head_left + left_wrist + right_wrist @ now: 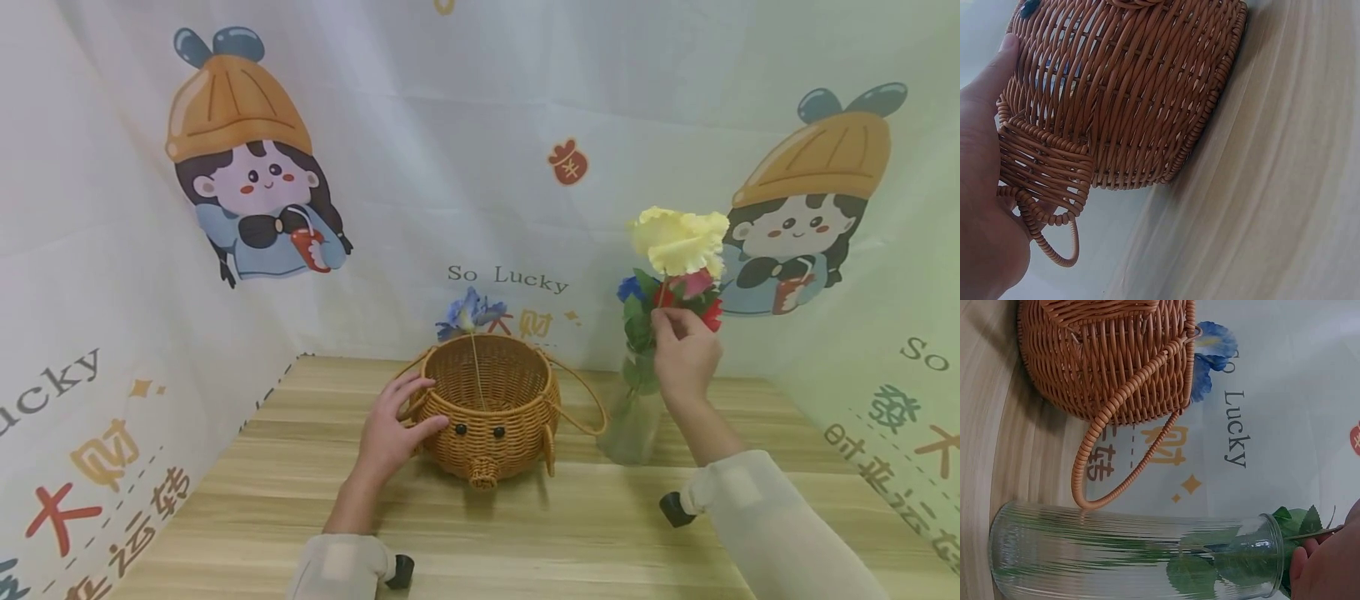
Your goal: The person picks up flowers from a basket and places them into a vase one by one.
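Note:
A brown wicker basket [517, 446] with an animal face, black bead eyes and a snout stands on the table. My left hand [393, 421] holds its left side, thumb along the front and fingers at the rim; in the left wrist view the palm lies by a woven ear [1044, 169]. One blue flower [471, 312] leans in the basket. My right hand [686, 350] pinches the stem of a yellow flower [678, 237] above a clear ribbed glass vase [1116, 550]. Red, pink and blue flowers with green leaves [637, 321] stand in the vase, partly behind that hand.
The basket's looped handle [1094, 465] hangs out towards the vase. A printed white cloth [450, 167] hangs behind and along both sides of the wooden table [480, 542].

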The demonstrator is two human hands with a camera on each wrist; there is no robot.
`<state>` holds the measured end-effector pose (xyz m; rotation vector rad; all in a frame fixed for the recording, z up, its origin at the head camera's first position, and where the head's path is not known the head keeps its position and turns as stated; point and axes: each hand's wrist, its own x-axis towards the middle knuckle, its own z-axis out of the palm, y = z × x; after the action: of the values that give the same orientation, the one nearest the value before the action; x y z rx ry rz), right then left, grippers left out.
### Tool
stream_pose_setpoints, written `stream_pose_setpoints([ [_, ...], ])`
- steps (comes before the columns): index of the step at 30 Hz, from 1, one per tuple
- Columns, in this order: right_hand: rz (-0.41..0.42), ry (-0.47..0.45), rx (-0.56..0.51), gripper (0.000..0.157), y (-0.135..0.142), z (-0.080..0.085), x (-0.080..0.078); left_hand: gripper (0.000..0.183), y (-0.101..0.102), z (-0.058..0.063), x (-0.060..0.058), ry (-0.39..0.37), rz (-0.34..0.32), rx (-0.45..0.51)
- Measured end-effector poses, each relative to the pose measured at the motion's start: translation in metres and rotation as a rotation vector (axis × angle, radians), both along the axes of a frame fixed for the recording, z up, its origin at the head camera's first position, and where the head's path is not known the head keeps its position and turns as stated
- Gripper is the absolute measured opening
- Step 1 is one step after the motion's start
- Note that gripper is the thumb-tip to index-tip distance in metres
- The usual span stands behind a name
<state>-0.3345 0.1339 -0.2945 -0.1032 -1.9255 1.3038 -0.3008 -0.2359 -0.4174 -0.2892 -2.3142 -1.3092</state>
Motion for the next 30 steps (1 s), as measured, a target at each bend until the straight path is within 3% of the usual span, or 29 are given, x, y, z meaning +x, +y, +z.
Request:
stream_pose_setpoints([
  [8,-0.003,-0.029,-0.005,0.027,0.001,-0.002,0.0,0.058,-0.001,0.001,0.002,0.003,0.002,-0.011],
  [22,-0.002,-0.051,0.087,0.029,-0.003,-0.016,-0.004,0.058,-0.001,0.001,0.004,0.0,-0.001,-0.003],
  [30,0.014,-0.049,0.07,0.029,-0.003,-0.023,-0.004,0.057,0.0,0.001,0.003,0.0,-0.009,0.008],
])
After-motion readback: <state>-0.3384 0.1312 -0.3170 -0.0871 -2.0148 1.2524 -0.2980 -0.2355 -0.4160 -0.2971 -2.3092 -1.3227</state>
